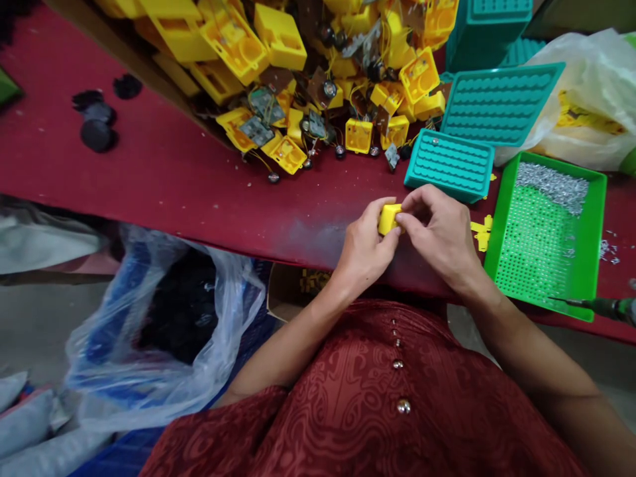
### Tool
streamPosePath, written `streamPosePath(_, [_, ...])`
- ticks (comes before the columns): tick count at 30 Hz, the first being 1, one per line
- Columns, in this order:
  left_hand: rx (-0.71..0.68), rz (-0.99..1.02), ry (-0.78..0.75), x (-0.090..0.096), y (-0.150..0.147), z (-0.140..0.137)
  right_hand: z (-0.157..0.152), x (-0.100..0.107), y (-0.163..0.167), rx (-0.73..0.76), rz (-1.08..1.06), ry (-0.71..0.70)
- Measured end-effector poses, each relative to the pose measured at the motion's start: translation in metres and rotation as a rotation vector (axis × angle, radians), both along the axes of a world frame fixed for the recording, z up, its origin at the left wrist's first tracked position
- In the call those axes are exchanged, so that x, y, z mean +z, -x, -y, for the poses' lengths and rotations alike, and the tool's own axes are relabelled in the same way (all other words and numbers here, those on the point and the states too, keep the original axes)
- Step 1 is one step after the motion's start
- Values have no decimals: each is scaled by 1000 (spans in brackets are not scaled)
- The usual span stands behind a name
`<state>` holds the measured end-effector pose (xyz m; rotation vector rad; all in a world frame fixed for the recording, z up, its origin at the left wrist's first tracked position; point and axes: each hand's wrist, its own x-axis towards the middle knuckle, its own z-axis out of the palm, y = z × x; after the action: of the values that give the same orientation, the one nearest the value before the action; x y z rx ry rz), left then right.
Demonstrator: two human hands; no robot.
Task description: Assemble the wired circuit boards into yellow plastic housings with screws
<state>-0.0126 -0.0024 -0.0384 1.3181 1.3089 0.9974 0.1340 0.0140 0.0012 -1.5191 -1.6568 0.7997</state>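
Note:
A small yellow plastic case is held above the front edge of the red-covered table. My left hand grips it from the left, fingers behind and thumb in front. From the right, my right hand closes on its edge, thumb tip against the case and fingers curled; whether something small is also between those fingertips is hidden. Just beyond the right hand stands a teal ribbed box with a small shiny piece on top. Yellow flat parts lie beside the right wrist.
Yellow housings with wires and circuit boards are heaped at the back. At right, a green perforated tray holds many small screws; a driver tip reaches over it. Black round parts lie left. A plastic-lined blue crate stands below.

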Motion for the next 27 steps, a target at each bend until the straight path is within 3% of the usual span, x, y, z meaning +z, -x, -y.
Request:
streamPosePath(3, [-32,75,39,3,3,0,-3,1,-3,-5,118,-43])
streamPosePath(8, [-87,422,263,6,6,-6,-9,10,-29,76,18,65])
streamPosePath(13, [-22,459,324,11,12,-9,-33,34,-63,-122,196,-120])
streamPosePath(17, [63,493,368,11,18,-13,-79,44,-78,-131,383,-191])
streamPosePath(22, [124,494,342,12,24,-13,-131,10,-72,6,551,-167])
streamPosePath(27, [139,489,328,12,31,-11,-141,-20,-63,2,642,-124])
